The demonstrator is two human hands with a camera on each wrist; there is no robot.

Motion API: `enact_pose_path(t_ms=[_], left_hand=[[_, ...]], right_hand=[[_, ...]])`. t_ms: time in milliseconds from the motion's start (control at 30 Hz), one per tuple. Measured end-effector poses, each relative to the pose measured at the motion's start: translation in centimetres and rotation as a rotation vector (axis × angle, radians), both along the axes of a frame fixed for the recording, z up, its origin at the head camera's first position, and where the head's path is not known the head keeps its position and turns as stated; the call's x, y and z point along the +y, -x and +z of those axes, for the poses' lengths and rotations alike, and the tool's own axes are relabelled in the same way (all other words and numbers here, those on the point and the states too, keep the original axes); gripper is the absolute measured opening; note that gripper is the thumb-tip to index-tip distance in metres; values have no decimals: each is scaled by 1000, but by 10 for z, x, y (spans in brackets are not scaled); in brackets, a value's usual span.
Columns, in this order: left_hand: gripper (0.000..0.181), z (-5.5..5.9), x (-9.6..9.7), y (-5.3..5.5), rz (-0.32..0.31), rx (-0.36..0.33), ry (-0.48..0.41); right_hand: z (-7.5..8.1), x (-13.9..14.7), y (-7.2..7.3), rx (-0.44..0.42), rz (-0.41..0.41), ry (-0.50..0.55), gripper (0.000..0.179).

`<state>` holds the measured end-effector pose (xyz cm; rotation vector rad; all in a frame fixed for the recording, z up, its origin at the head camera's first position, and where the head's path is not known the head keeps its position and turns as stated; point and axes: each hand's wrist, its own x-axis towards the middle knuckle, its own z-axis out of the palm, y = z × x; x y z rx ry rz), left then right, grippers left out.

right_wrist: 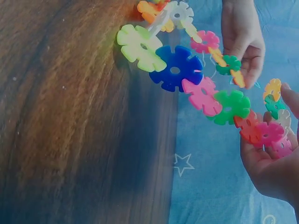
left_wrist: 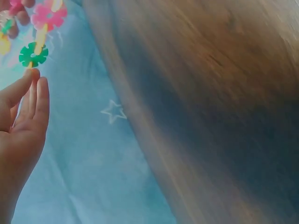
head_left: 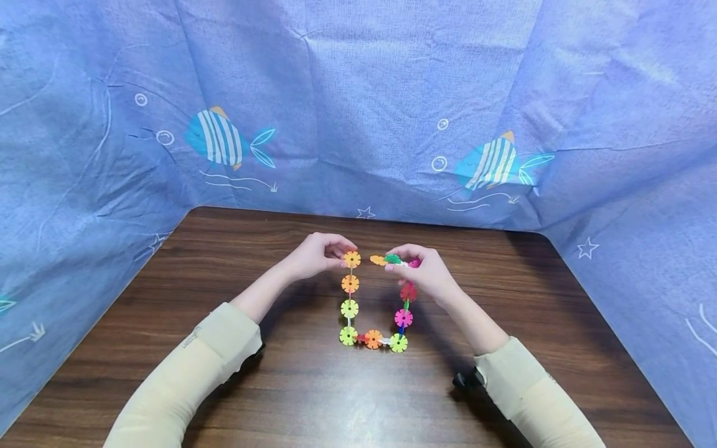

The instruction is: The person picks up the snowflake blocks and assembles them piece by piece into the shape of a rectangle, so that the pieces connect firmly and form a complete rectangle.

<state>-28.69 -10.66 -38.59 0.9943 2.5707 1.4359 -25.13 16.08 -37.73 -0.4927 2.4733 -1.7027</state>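
A chain of interlocking plastic snowflake discs hangs in a U between my hands. My left hand point(head_left: 313, 256) pinches the orange end disc point(head_left: 346, 262) of the left strand between thumb and fingers. Just beyond those fingertips a green disc point(left_wrist: 24, 55) shows in the left wrist view. My right hand point(head_left: 428, 272) holds the other strand near its top, with an orange disc point(head_left: 377, 260) and a green disc point(head_left: 392, 257) sticking out towards the left hand. A gap separates the two ends. Yellow-green, orange and white discs form the bottom, and a blue disc point(right_wrist: 164, 79) sits on the right strand.
A dark wooden table point(head_left: 280, 398) lies beneath the hands. Behind and beside it hangs a blue cloth point(head_left: 364, 124) printed with fish and stars. A black device point(head_left: 467, 378) shows under the right sleeve.
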Motion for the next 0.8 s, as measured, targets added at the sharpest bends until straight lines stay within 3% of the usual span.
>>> enact_pose_path(t_ms=[267, 567, 800], left_hand=[[28, 9, 5, -17, 66, 32, -51], [27, 13, 6, -30, 91, 57, -119], [25, 18, 12, -37, 106, 108, -95]], right_hand=[[25, -9, -20, 52, 3, -57, 26], [31, -12, -26, 78, 9, -78, 24], [34, -14, -27, 74, 13, -87, 24]])
